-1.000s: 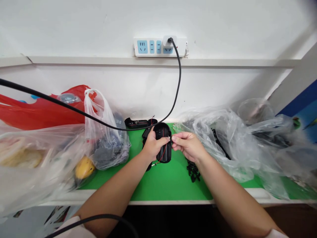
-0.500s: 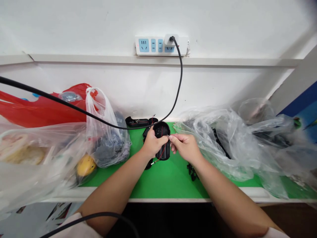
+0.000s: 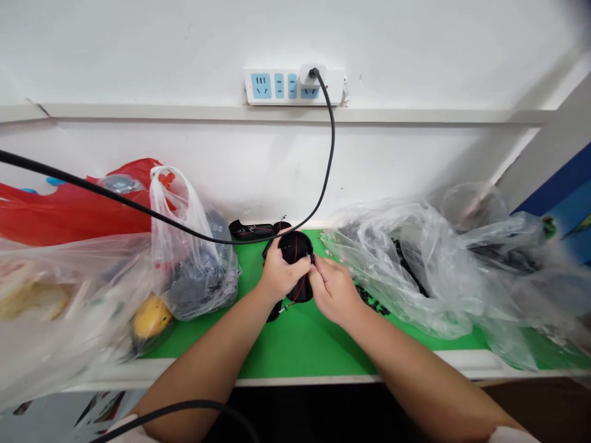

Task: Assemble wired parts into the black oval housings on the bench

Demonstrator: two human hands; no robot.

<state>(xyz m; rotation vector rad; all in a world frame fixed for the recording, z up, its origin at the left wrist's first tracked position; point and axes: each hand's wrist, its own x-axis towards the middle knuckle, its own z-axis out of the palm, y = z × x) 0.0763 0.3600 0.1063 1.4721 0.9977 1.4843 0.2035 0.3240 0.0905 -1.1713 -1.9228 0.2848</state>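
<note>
Black casing mid-view, long axis running 12 to 6 o'clock
Over the green surface, your left hand clamps its 9 o'clock side, its hollow facing you; your right hand meets its 3 o'clock edge, fingertips bunched, their grip too small to tell. Small black parts lie toward 4 o'clock.

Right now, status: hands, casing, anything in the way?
Left hand holding black casing. Right hand at its right edge, grip unclear. Black cable crosses view near casing's far end.
</note>
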